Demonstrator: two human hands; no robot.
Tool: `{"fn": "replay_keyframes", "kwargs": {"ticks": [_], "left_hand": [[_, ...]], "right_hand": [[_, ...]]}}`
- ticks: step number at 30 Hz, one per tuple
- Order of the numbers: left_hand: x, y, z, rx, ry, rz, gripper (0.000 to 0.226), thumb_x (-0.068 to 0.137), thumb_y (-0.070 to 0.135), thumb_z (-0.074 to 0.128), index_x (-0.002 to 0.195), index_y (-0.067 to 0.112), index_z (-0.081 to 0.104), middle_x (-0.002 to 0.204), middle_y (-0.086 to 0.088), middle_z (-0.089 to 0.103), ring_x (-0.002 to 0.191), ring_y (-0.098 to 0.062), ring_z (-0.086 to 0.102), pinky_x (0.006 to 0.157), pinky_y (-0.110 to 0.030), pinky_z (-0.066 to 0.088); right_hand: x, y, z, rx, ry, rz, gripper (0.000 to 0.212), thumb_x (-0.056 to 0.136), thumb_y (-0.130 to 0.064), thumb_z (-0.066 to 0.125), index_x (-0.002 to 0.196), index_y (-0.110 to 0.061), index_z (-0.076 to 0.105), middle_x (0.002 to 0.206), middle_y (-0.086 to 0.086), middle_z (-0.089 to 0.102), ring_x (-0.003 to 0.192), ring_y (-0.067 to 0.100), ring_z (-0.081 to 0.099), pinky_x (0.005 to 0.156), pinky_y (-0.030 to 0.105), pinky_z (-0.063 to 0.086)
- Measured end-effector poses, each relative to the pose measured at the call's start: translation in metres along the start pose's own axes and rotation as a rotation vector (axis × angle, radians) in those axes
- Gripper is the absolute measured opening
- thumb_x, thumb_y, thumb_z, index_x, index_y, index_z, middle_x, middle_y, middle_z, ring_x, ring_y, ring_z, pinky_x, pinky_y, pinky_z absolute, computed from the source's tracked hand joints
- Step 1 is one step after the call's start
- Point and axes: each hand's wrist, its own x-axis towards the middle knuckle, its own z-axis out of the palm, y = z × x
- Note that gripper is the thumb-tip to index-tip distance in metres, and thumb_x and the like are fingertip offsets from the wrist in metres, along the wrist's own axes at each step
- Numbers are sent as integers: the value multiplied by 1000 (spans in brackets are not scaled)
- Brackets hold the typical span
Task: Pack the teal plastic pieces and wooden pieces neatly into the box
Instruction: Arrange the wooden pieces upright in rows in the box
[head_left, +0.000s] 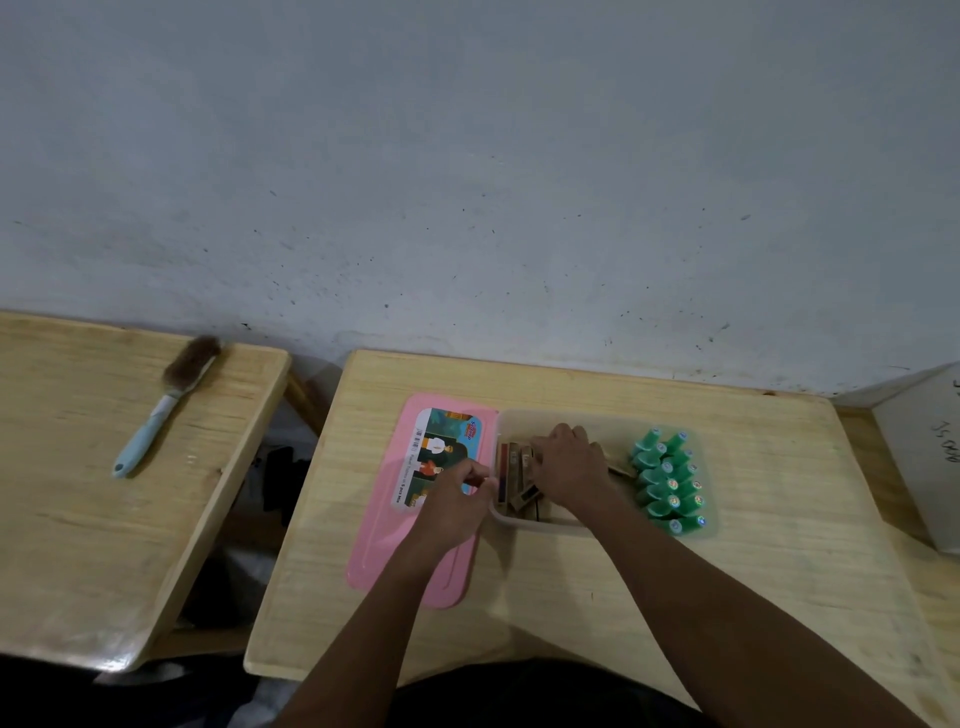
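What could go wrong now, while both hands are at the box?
1. The wooden pieces lie at mixed angles under the right hand; pushing may jam them instead of lining them up.
2. The teal pieces stand packed at the box's right end; a nudge could topple them.
3. The left hand is over the pink lid and might shift it.

Printed label (439, 457) with barcode and cartoon figures seen on pink lid (384, 540), its small print too blurred to be read, dark handwritten marks on white box (930, 457) at right edge, illegible
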Motion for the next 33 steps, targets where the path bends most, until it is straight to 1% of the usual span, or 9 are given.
{"fn": "replay_keyframes", "kwargs": {"ticks": [3,10,13,17,22,25,27,30,33], "left_hand": [[-1,1,0,-3,2,6,5,92,19,56,96,17,59,106,3,59,103,-9,52,88,-27,43],[-2,2,0,11,7,12,5,93,20,55,96,17,58,104,6,57,100,-7,51,87,-26,42],[-3,3,0,3,6,10,5,93,19,55,95,15,58,102,4,58,97,-7,52,85,-24,40],[-3,2,0,-5,0,9,7,93,19,55,97,15,59,103,1,60,98,-8,53,84,-24,40],[-2,1,0,-1,-1,11,5,93,20,55,95,16,58,102,3,59,99,-8,53,87,-26,43],[-1,0,0,-3,9,15,6,93,20,55,95,16,59,102,3,60,99,-9,54,86,-25,43],[-1,0,0,2,8,11,8,93,20,55,97,15,60,103,3,60,100,-9,54,87,-25,43],[-1,-1,0,4,9,4,9,93,20,55,98,14,60,103,2,60,101,-10,54,89,-27,44],[-1,-1,1,-1,8,6,8,93,20,55,98,15,59,102,4,59,100,-8,53,86,-25,41]], "right_hand": [[2,1,0,26,-74,-13,40,94,-38,44,130,-26,52,123,9,47,114,26,41,94,43,40],[1,-1,3,70,-43,-57,43,97,-40,39,139,-29,43,125,9,46,115,25,41,96,42,40],[2,-7,4,60,-64,-60,41,98,-42,35,137,-31,44,123,9,45,113,26,41,96,43,38],[4,-12,4,54,-81,-57,36,98,-39,33,128,-27,51,120,9,46,111,27,41,96,44,36],[2,-10,1,264,-6,15,30,97,-38,40,118,-25,57,117,5,54,112,25,45,96,43,35],[2,-9,-3,438,21,86,19,93,-37,51,103,-25,61,100,-2,60,105,23,52,90,40,35],[3,-8,-5,509,28,123,15,90,-36,56,98,-25,63,93,-6,59,100,21,56,90,39,36],[6,-9,-4,582,7,174,16,88,-34,60,99,-26,66,101,-6,67,102,18,59,98,39,39],[10,-9,0,660,10,200,16,86,-36,62,98,-29,68,104,-8,70,103,16,61,101,44,41]]}}
